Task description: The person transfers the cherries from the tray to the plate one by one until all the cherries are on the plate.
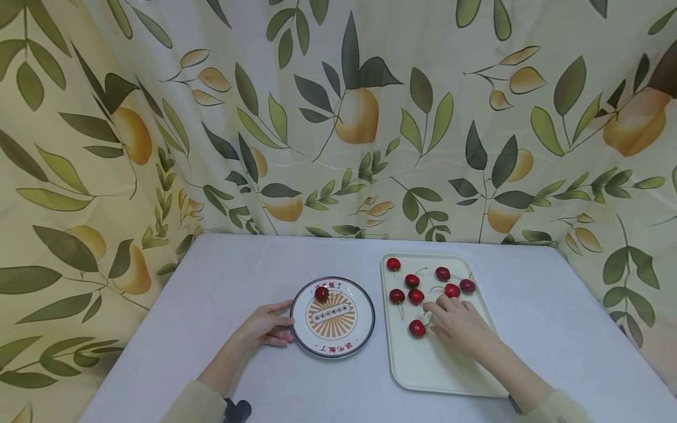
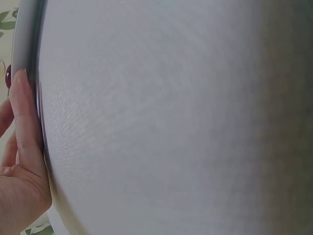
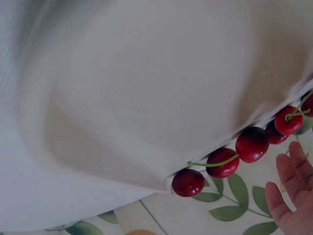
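Note:
On the left of the table lies a round plate [image 1: 355, 336] with a dark rim and a sunburst print. One dark red cherry [image 1: 321, 294] sits near its upper left. My left hand [image 1: 268, 325] touches the plate's left edge, its fingers fairly straight along the rim. To the right, a cream tray [image 1: 423, 370] holds several red cherries with green stems. Over the tray is my right hand [image 1: 460, 325], its fingers just below a bright cherry [image 1: 452, 291] and beside a lower one [image 1: 417, 328]. In the right wrist view, no cherry shows between its extended fingers [image 3: 287, 178].
A white cloth covers the table [image 1: 238, 264]. Behind and to the left hangs a curtain [image 1: 338, 176] printed with fruit and leaves. More cherries, such as a dark cherry [image 1: 442, 274], lie in the tray's far half.

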`<action>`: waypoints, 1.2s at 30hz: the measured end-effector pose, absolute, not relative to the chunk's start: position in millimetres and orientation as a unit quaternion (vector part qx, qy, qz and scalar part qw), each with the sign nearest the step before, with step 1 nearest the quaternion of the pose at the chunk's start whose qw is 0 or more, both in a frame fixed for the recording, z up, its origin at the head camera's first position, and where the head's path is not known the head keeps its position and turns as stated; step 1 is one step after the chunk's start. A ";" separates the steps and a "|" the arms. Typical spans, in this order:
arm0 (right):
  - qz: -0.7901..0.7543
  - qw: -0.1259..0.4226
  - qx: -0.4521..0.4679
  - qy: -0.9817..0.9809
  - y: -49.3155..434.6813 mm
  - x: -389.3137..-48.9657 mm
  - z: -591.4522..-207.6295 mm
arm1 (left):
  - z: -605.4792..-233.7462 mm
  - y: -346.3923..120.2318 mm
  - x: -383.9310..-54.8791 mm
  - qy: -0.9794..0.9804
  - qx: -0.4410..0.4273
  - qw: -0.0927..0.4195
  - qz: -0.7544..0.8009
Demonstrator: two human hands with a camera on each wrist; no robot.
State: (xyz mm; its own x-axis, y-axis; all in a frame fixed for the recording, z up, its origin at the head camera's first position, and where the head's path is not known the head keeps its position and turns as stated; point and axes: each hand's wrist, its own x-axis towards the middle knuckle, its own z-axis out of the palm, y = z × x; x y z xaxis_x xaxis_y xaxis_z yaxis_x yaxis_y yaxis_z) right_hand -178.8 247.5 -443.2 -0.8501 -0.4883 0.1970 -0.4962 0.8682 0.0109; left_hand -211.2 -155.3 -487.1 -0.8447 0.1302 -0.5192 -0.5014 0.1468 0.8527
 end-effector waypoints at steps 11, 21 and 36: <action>0.012 0.064 0.255 -0.965 251.7 -178.7 -458.8 | -486.1 -155.7 -209.7 0.715 -0.120 0.245 0.644; 0.002 0.088 0.261 -0.961 252.1 -178.7 -468.1 | -485.3 -155.2 -210.0 0.718 -0.126 0.246 0.639; 0.025 0.073 0.261 -0.962 250.5 -176.7 -466.2 | -485.3 -155.0 -210.0 0.716 -0.127 0.243 0.641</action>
State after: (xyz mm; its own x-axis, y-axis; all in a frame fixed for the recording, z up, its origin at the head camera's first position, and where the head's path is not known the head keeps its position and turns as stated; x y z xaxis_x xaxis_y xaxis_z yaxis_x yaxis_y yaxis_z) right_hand -176.7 250.5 -466.2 -0.8526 -0.4992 0.1542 -0.5064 0.8622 -0.0088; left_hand -210.0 -155.0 -485.3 -0.8491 0.1299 -0.5120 -0.4946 0.1447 0.8570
